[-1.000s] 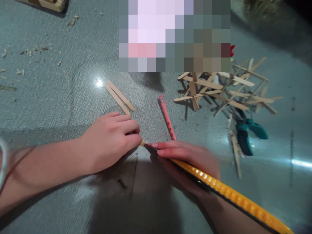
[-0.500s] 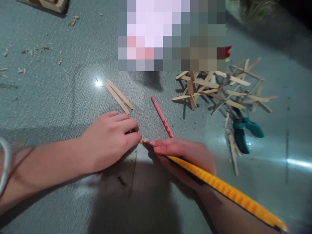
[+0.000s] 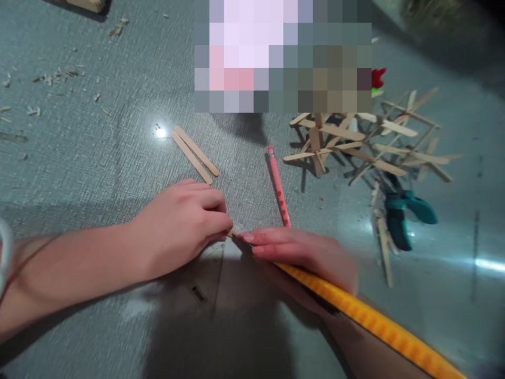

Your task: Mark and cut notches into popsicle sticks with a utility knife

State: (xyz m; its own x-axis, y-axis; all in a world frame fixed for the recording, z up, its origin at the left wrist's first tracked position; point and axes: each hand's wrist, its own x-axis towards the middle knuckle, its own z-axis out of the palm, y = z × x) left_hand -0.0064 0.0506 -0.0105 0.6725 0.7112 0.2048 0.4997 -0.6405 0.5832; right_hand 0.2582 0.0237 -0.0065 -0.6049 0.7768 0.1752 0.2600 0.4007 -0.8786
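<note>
My left hand (image 3: 183, 226) is closed on a wooden craft stick (image 3: 233, 232), of which only a short end shows beyond the thumb. My right hand (image 3: 305, 260) grips a long yellow utility knife (image 3: 379, 321), its ribbed body running back to the lower right corner. The fingertips of that hand are at the stick's exposed end; the blade is mostly hidden there. Just beyond the right hand lies a pink pencil (image 3: 278, 184), its lower end behind the fingers. Two craft sticks (image 3: 193, 155) rest side by side past my left knuckles.
A lattice of joined craft sticks (image 3: 341, 137) stands at the upper right, with teal-handled pliers (image 3: 398, 221) and wooden pieces (image 3: 382, 247) below it. Wood shavings (image 3: 59, 76) are scattered at left. A small dark piece (image 3: 198, 293) lies near me. A pixelated patch hides the top middle.
The pencil has shifted right and turned more upright. Both hands keep their grips close together, the right one slightly farther right. The view has shifted a little.
</note>
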